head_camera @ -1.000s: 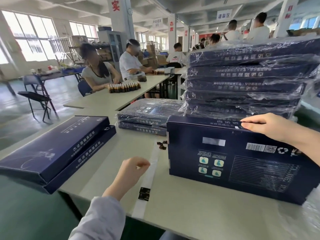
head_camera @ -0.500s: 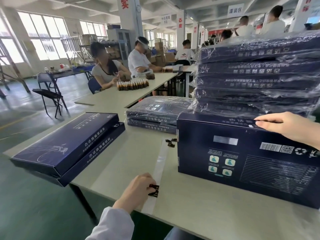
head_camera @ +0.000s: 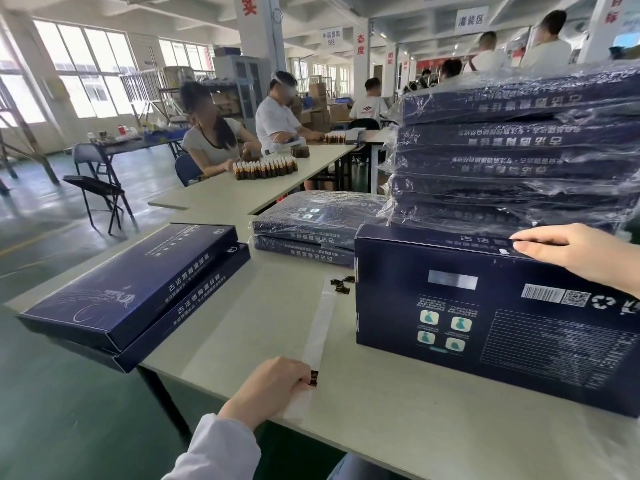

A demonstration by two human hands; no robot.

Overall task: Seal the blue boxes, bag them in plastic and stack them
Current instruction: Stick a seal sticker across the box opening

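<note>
Table margins: two unbagged boxes overhang the left edge. Bare top lies between them and the upright box, which stands on its long side at right. A backing strip runs from mid-table to the near edge. The bagged stack stands just behind the upright box, with a bagged pair to its left. My left hand is curled at the near edge, pinching a dark sticker on the strip. My right hand rests with fingers straight on the upright box's top edge.
</note>
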